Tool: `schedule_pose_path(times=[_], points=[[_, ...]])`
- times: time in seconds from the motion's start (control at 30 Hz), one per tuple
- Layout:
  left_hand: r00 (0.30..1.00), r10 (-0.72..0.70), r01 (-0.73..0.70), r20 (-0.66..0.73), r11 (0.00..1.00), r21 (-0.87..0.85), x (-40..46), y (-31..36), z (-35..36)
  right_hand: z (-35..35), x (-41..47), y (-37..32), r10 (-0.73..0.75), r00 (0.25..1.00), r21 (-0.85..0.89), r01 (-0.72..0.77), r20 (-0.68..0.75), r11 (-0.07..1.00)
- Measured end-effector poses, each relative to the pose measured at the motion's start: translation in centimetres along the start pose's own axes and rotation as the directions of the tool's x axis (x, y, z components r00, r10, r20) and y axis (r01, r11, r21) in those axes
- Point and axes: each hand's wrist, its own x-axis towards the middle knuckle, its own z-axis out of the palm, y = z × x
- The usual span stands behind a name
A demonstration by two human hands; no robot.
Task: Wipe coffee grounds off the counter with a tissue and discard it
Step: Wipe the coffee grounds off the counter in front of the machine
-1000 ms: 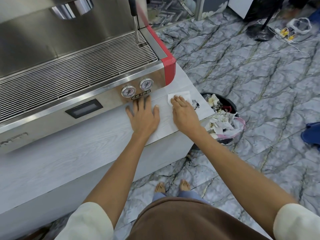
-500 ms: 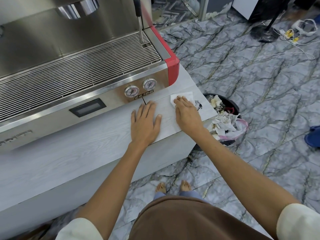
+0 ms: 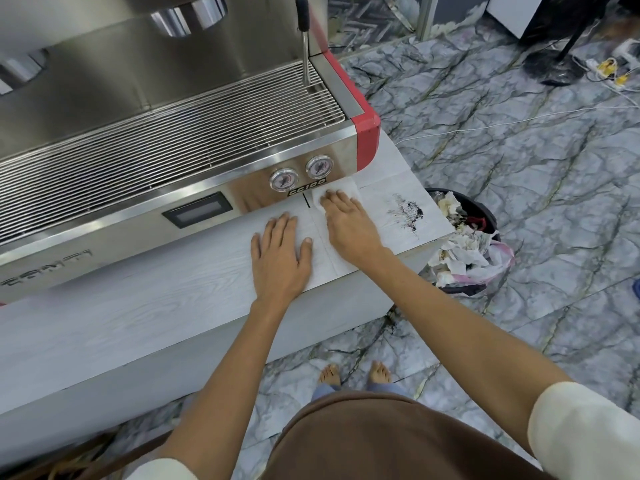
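On tabletop (image 3: 138,306), right end: right hand (image 3: 349,223) flat, fingers extended, pressing white tissue (image 3: 343,191) against espresso machine (image 3: 173,133) base. Coffee grounds (image 3: 407,213) smeared right of tissue, apart from it. Left hand (image 3: 280,254) flat, fingers spread, empty. Waste bin (image 3: 467,237) on floor, right.

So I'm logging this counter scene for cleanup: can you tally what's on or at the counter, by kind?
Espresso machine: 1
Pressure gauges: 2
Tissue: 1
Coffee grounds patch: 1
Hands, left hand and right hand: 2
Trash bin: 1
Total: 8
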Motion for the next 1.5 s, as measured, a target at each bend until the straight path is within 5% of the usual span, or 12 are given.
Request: schedule_pose_path(times=[0.43, 0.73, 1.17, 1.33, 1.5], points=[[1.0, -0.002, 0.002, -0.003, 1.0, 0.029, -0.1, 0.2, 0.1, -1.1, -5.1, 1.8, 0.095, 0.991, -0.03, -0.098, -0.091, 0.995], [1.0, -0.02, 0.019, 0.013, 0.999, 0.039, -0.8, 0.8, 0.2, 0.1, -7.7, -1.2, -0.087, 0.992, -0.017, 0.086, -0.088, 0.996], [0.998, -0.059, 0.058, 0.014, 0.997, 0.05, -0.5, 3.1, 1.0, -5.2, -8.3, 8.2, -0.004, 0.998, -0.065, 0.0, -0.06, 0.998], [0.998, -0.065, 0.064, 0.017, 0.996, 0.065, -0.5, 4.3, 1.6, -5.1, -8.5, 6.1, -0.015, 0.989, -0.001, 0.015, -0.147, 1.0], [0.996, -0.086, 0.084, 0.016, 0.994, 0.076, -0.4, 4.7, 1.8, -2.5, -7.9, 3.5, -0.104, 0.993, -0.013, 0.104, -0.049, 0.995]])
